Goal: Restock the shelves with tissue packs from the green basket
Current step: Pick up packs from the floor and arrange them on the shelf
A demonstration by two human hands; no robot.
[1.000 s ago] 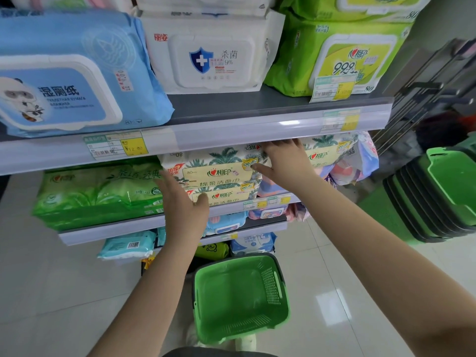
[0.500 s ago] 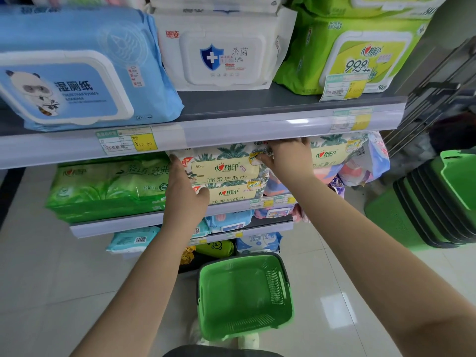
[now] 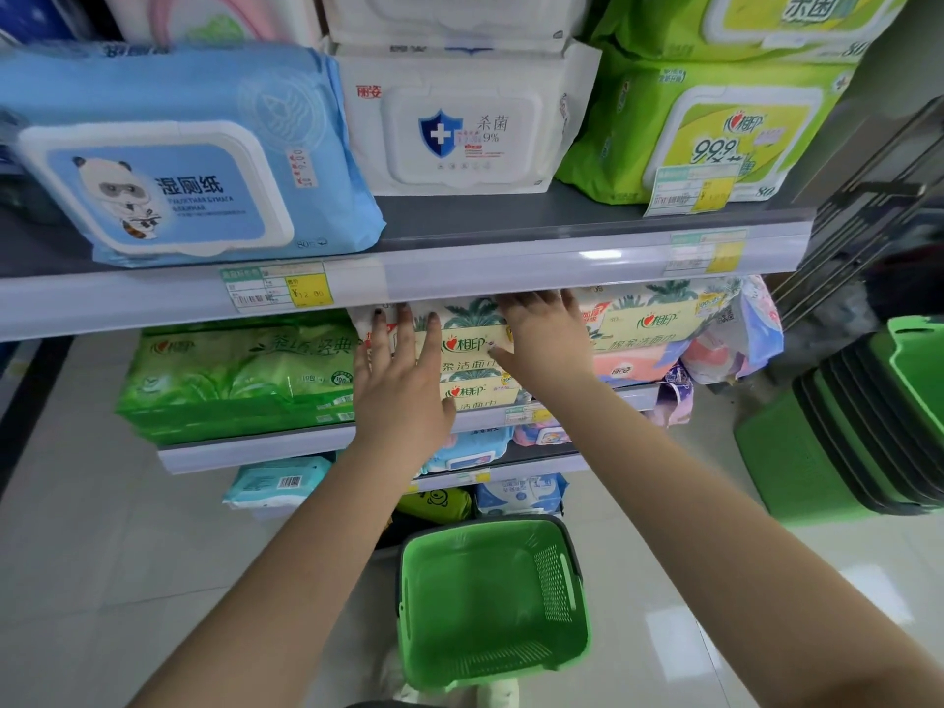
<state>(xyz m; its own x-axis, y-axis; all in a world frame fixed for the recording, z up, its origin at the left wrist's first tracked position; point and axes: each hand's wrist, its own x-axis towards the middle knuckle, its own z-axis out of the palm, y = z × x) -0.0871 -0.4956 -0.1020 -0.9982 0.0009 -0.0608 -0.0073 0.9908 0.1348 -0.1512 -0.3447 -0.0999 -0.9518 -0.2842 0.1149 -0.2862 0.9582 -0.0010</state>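
both hands lie flat against the front of the palm-print tissue packs [image 3: 472, 344], 2 of them stacked on the middle shelf [image 3: 327, 442] just under the edge of the upper shelf [image 3: 459, 275]. the left hand [image 3: 401, 385] has its fingers straight and spread, fingertips on the left part of the top pack and palm over the lower one. the right hand [image 3: 544, 339] also has its fingers straight, reaching up toward the underside of the upper shelf, with the thumb pointing left across the pack's label. neither hand curls round anything; both only press on the wrapping. to the right of this stack another pack of the same palm-print kind [image 3: 659, 319] lies on a pink pack, and to the left sits a large green tissue bundle [image 3: 240, 375]. on the upper shelf stand a blue wet-wipe pack with a panda [image 3: 173, 161], a white pack with a blue shield [image 3: 459, 125] and a lime-green pack [image 3: 715, 130]. the green basket [image 3: 490, 600] stands on the tiled floor [image 3: 102, 554] below the hands, between the 2 forearms, with no pack visible inside it. a stack of green baskets [image 3: 868, 436] stands at the right. lower shelves hold smaller blue and yellow packs, partly hidden.
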